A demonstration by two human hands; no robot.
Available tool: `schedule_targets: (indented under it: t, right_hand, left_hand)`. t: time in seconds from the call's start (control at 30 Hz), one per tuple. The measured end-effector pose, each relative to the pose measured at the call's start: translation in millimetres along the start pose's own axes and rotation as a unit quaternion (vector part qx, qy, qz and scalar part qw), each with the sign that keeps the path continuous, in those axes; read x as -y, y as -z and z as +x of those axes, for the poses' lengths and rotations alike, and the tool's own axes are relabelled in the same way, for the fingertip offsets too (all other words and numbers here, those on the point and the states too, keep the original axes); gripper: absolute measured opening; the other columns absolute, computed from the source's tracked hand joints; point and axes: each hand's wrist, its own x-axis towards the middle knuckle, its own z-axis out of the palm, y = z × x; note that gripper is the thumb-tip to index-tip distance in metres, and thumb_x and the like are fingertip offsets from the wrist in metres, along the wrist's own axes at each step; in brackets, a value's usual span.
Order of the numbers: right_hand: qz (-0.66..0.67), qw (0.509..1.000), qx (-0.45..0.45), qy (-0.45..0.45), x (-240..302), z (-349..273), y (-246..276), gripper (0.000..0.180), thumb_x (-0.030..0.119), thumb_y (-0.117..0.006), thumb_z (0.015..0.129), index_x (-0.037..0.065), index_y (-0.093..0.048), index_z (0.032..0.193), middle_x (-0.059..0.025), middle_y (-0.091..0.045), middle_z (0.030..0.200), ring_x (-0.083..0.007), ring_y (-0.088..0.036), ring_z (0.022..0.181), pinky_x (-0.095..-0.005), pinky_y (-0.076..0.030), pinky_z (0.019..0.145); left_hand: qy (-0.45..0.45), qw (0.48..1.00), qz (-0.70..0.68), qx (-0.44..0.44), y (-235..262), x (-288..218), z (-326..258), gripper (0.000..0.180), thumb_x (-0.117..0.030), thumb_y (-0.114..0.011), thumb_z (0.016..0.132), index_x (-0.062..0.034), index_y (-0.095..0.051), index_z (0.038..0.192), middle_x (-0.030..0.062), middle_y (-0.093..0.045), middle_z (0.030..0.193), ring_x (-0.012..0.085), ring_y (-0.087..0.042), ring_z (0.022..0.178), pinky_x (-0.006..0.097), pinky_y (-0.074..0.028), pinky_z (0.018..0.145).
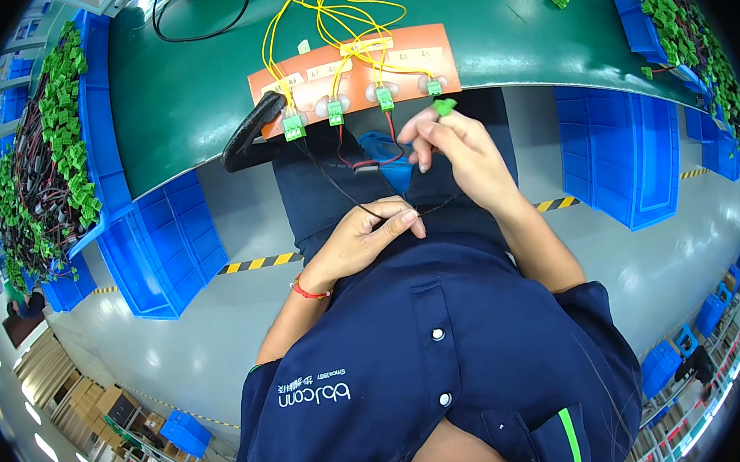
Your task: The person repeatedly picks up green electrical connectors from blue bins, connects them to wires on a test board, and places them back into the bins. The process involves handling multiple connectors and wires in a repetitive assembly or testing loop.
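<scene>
My left hand (377, 230) is closed in a pinch on thin black wires (332, 180) in front of my shirt. Fingers curled, my right hand (468, 155) is raised near the right end of an orange board (439, 46). A small green connector (444, 106), slightly blurred, sticks up at its fingers. Several green terminal connectors (385, 99) sit along the board's near edge, with yellow wires (321, 20) running from them to the far side. Red and black wires (357, 162) hang from the middle ones toward my lap.
The board lies at the front edge of a green table (180, 90). A black padded object (251, 132) leans by its left end. Blue bins with wired green connectors (58, 124) flank both sides; blue crates (618, 153) stand below. A blue object (387, 161) is between my legs.
</scene>
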Motion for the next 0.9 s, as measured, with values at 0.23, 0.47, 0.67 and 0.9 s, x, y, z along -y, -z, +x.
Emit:
schedule_targets:
  t: [0.23,0.47,0.67,0.9]
  right_hand:
    - [-0.126,0.99,0.031,0.047,12,-13,6,0.033,0.021,-0.044,0.104,-0.002,-0.063,0.089,-0.0063,-0.057,0.075,-0.0146,-0.053,0.067,-0.0299,-0.044,0.064]
    - [-0.286,0.93,0.053,0.225,33,-20,-4,0.022,0.004,-0.055,0.097,-0.003,-0.067,0.114,-0.0104,-0.053,0.096,-0.0163,-0.055,0.069,-0.0309,-0.049,0.067]
    - [0.07,0.977,0.202,-0.024,37,-27,27,0.026,0.001,-0.059,0.095,-0.004,-0.066,0.12,-0.0089,-0.061,0.1,-0.0167,-0.063,0.083,-0.0285,-0.052,0.074]
    - [0.079,0.974,0.21,0.002,31,-24,27,0.032,0.012,-0.063,0.097,-0.003,-0.064,0.126,-0.0073,-0.063,0.098,-0.0119,-0.062,0.088,-0.0253,-0.051,0.077]
  left_hand:
    - [0.008,0.994,-0.073,-0.086,-10,-7,7,0.029,-0.02,-0.051,0.105,0.0032,-0.068,0.1,0.0084,-0.067,0.098,0.0165,-0.063,0.091,0.031,-0.05,0.087]
    - [-0.081,0.961,-0.174,-0.2,-21,-22,21,0.02,-0.012,-0.06,0.101,0.0018,-0.062,0.116,0.0031,-0.063,0.101,0.0087,-0.059,0.084,0.024,-0.05,0.075]
    - [-0.056,0.972,-0.207,-0.091,-13,-24,20,0.02,-0.018,-0.061,0.1,0.0006,-0.067,0.106,0.0014,-0.063,0.091,0.0064,-0.052,0.071,0.022,-0.044,0.066]
    - [-0.01,0.97,-0.238,-0.04,-5,-21,14,0.032,-0.03,-0.058,0.102,-0.0041,-0.065,0.085,-0.0006,-0.058,0.078,0.0064,-0.045,0.066,0.023,-0.036,0.059]
